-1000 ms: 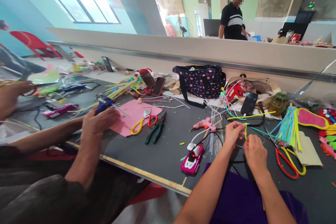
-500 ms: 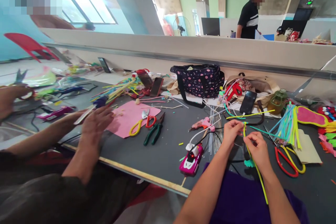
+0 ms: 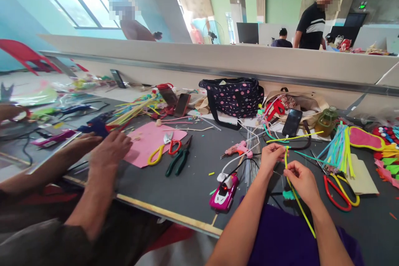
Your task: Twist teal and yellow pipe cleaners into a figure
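Between my two hands runs a yellow pipe cleaner (image 3: pixel 299 208), its free end trailing down over my lap. My left hand (image 3: pixel 272 158) pinches it near the top, where a bit of teal shows. A little lower, the fingers of my right hand (image 3: pixel 301 181) are closed on the same strip. A teal pipe cleaner (image 3: pixel 311 157) stretches right from near the top. Behind my right hand, a fluffy teal piece (image 3: pixel 289 195) lies on the table. Scissors with red and yellow handles (image 3: pixel 338 199) rest to the right.
A bundle of pipe cleaners (image 3: pixel 341 149) lies right. Toward the left are a pink glue gun (image 3: pixel 238 150), a magenta power strip (image 3: pixel 225 195), and green pliers (image 3: pixel 179 162). A dotted bag (image 3: pixel 233 97) and a phone (image 3: pixel 292 122) sit behind. A co-worker's hands (image 3: pixel 110 149) work at left.
My hands keep their pinch on the yellow pipe cleaner, with little movement. The co-worker's hands have shifted slightly. Beyond the partition, two people have moved right and a seated person is now visible.
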Demonstrator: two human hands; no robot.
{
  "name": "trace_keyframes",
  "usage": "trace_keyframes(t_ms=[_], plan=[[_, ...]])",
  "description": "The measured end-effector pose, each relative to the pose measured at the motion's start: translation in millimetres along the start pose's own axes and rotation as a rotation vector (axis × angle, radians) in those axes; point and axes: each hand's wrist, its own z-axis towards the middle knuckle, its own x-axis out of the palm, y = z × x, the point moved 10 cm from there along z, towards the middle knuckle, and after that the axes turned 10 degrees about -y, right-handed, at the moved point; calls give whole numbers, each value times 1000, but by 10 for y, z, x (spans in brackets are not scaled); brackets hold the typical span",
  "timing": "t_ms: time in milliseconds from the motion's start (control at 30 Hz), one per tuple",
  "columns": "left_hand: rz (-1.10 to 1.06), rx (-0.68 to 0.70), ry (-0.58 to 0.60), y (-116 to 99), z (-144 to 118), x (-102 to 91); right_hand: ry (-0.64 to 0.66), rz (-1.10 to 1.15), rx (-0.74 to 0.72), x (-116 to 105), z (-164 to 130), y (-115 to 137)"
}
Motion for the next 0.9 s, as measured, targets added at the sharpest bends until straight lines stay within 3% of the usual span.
trace_keyframes(t_ms=[133,233,500,633,733,900], plan=[[-68,-139,117,109,-43,115,-158,-89,14,-130,-21,30],[-77,-214,225,186,-138,266,-276,-16,45,-268,3,-56],[249,-56,490,248,-480,662,-559,555,255,-697,170,-492],[187,91,428,172,-460,693,-647,576,262,-803,193,-545],[151,159,350,149,-416,663,-570,413,195,-775,214,-502],[135,139,391,237,-419,709,-563,152,92,-850,180,-419]])
